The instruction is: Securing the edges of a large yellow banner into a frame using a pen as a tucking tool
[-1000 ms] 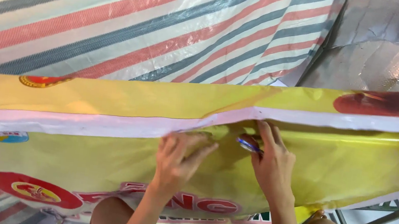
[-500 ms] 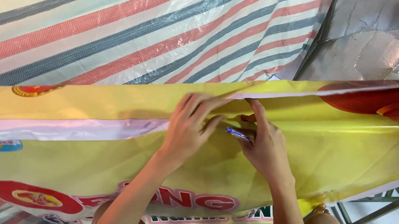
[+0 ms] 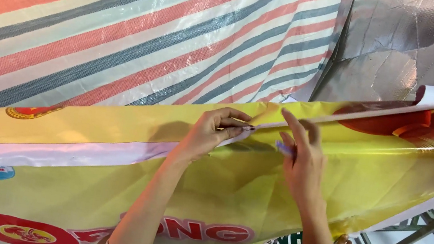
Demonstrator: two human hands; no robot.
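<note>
across the middle of the scene lies one glossy yellow banner (image 3: 108, 180) with red lettering and round emblems, its white edge strip (image 3: 57, 148) running left to right. two hands meet at that edge near the centre. the left hand (image 3: 213, 132) is curled narrow, pinching the white strip between thumb and fingers. the right hand (image 3: 302, 155) holds one small blue object (image 3: 283, 146), too hidden to identify, with its index finger stretched toward the far fold. compared with half a second ago, both hands sit slightly farther right along the edge. beyond, one striped tarp (image 3: 128, 32) fills the far left, one silvery sheet (image 3: 405, 46) the far right, one metal frame (image 3: 425, 239) near right.
</note>
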